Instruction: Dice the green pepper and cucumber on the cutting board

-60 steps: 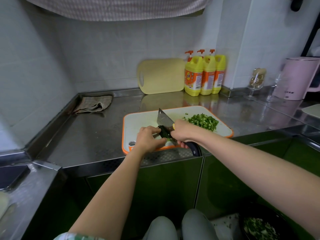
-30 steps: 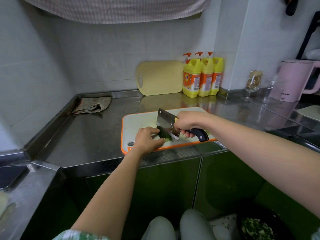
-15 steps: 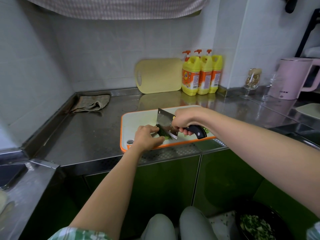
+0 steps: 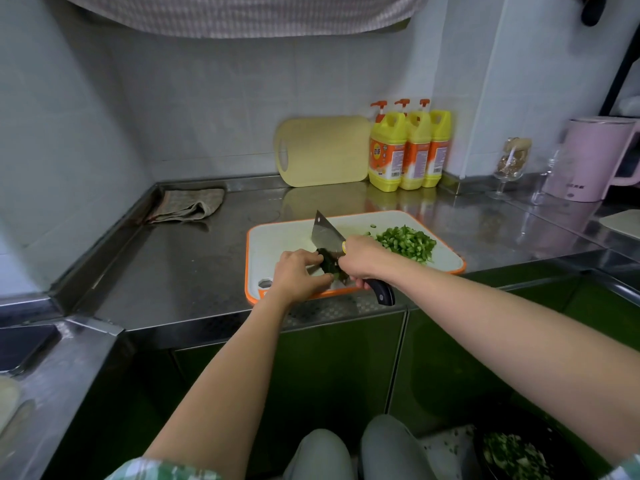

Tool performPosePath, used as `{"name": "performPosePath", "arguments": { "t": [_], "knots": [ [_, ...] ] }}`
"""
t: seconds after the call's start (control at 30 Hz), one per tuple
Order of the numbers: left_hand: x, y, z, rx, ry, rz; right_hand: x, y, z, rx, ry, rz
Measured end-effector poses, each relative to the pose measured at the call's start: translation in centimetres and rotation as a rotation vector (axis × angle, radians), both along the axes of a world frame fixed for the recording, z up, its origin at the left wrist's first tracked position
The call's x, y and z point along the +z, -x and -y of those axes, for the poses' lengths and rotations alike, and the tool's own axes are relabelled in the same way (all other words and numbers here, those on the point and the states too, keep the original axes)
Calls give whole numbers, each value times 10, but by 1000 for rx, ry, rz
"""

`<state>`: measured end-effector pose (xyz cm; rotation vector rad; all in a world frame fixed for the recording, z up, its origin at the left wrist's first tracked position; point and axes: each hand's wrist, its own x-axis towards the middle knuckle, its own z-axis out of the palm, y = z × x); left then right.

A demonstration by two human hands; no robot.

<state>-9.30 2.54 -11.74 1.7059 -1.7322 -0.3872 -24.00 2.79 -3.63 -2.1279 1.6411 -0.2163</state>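
Cleaver (image 4: 325, 233) pulled nearer; 1 diced pile (image 4: 407, 242), 3 bottles (image 4: 414, 150).

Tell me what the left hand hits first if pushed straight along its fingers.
Likely the broad steel cleaver, its blade just past the dark green vegetable piece the left hand holds.
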Motion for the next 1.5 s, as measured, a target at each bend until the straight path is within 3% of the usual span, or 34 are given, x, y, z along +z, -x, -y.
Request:
{"name": "performPosePath", "arguments": {
  "t": [0.27, 1.17, 1.33, 1.5],
  "knots": [
    [-5, -3, 3, 31, -18, -74, 13, 15, 8, -6, -19, 199],
    [-5, -3, 5, -1, 43, -29, 54, 6, -18, 136, -126, -291],
    [-7, -4, 6, -4, 36, -30, 29, -6, -19, 109, -94, -248],
    [-6, -4, 6, -1, 30, -52, 8, -5, -7, 22, -49, -77]
  ]
}}
